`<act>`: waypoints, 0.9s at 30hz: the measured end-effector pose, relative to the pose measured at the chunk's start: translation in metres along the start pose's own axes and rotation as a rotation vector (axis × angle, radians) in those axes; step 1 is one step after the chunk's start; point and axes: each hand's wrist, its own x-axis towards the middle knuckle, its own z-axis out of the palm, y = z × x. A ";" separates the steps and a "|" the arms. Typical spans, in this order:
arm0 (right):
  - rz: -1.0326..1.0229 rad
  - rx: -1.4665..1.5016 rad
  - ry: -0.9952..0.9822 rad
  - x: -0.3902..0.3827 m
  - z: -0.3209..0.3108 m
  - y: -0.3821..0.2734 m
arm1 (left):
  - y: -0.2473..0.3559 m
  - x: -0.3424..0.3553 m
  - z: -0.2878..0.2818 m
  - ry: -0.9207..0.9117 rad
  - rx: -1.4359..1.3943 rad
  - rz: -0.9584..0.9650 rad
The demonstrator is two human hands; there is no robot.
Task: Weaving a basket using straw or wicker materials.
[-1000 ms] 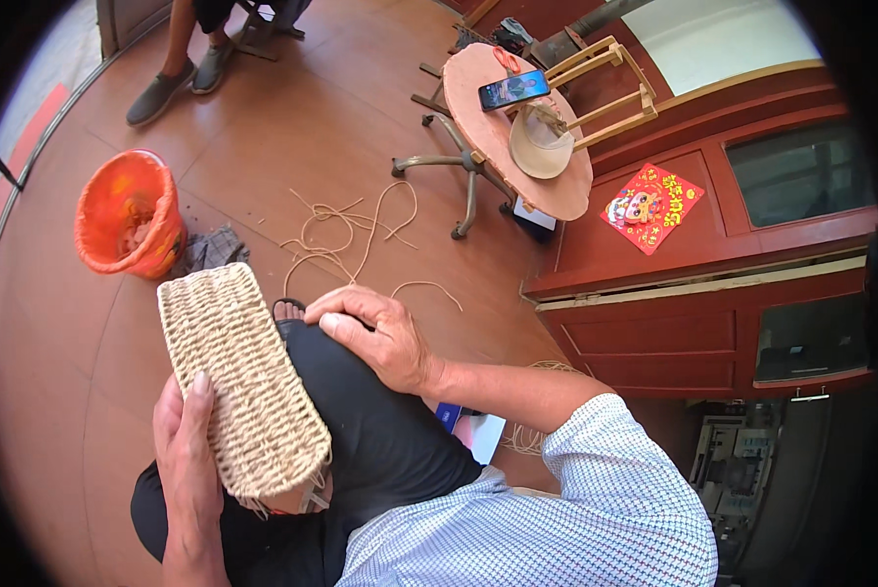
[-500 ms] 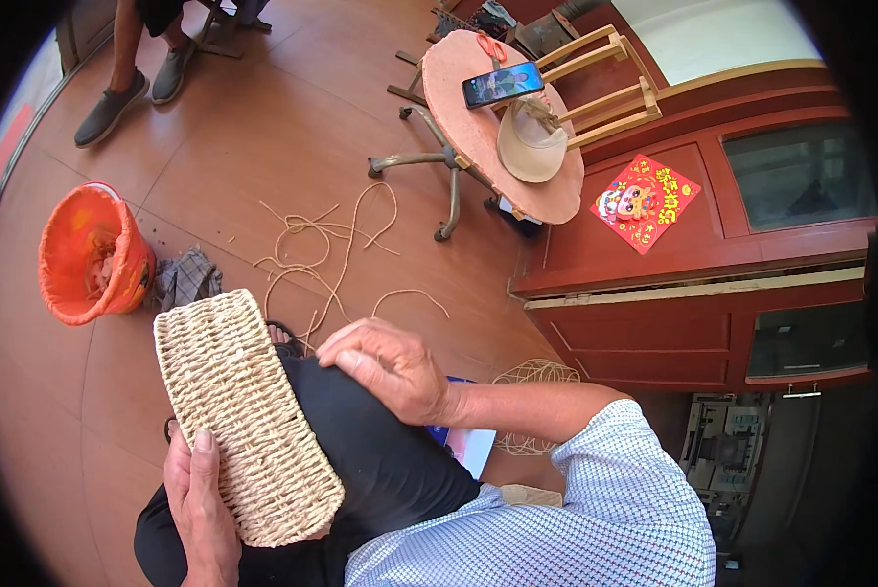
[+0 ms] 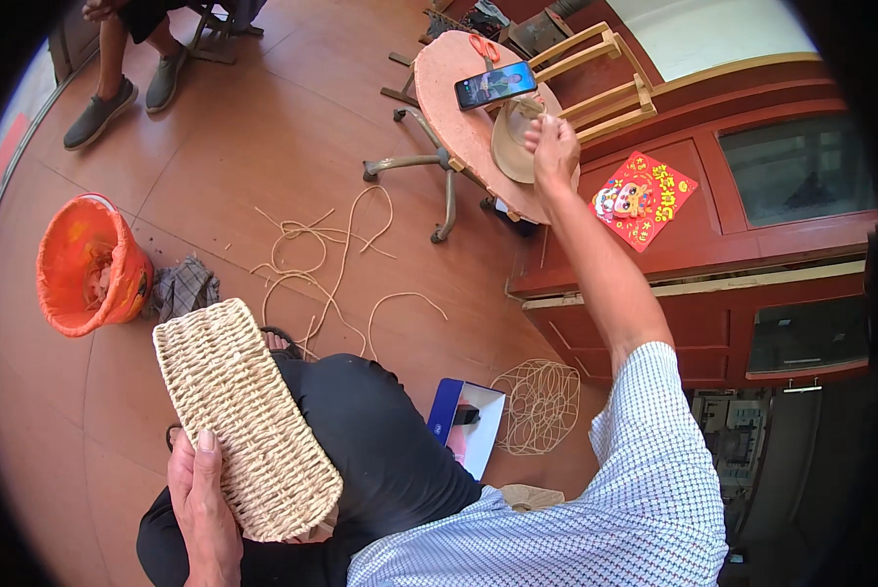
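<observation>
My left hand [image 3: 196,494] grips the near end of a pale woven straw panel or basket side [image 3: 243,401], which rests by my dark-trousered thigh [image 3: 361,421]. My right arm reaches out to the round pink table [image 3: 439,73], where my right hand [image 3: 551,145] has its fingers curled over a beige visor hat [image 3: 508,157]; what they pinch, if anything, is too small to make out. A phone [image 3: 493,88] with a lit screen lies just beyond, near red-handled scissors [image 3: 483,47] and a wooden frame [image 3: 600,49].
An orange bucket [image 3: 62,274] and checked cloth [image 3: 184,289] stand left, loose cord [image 3: 408,293] lies ahead. Another person's shoes [image 3: 101,117] show at upper left. A box [image 3: 483,435], a coiled openwork piece [image 3: 542,401] and red cabinets [image 3: 635,342] are at my right.
My right hand has left my knee and moved forward and up to the hat on the table. My left hand still holds the woven piece, which sits slightly lower in view.
</observation>
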 end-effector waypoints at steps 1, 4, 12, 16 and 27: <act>0.000 -0.066 0.065 0.013 -0.001 0.000 | -0.001 0.000 0.000 -0.001 0.000 0.001; 0.030 -0.151 0.130 0.045 0.009 0.004 | -0.002 0.000 -0.002 0.012 0.019 0.001; 0.197 -0.363 0.031 0.096 0.023 0.008 | -0.001 0.001 -0.001 -0.010 0.016 0.006; 0.247 -0.386 0.038 0.100 0.028 0.008 | 0.002 0.001 0.003 -0.012 -0.027 -0.008; 0.370 -0.191 0.022 0.097 0.036 0.000 | -0.001 -0.001 0.004 0.039 -0.003 0.024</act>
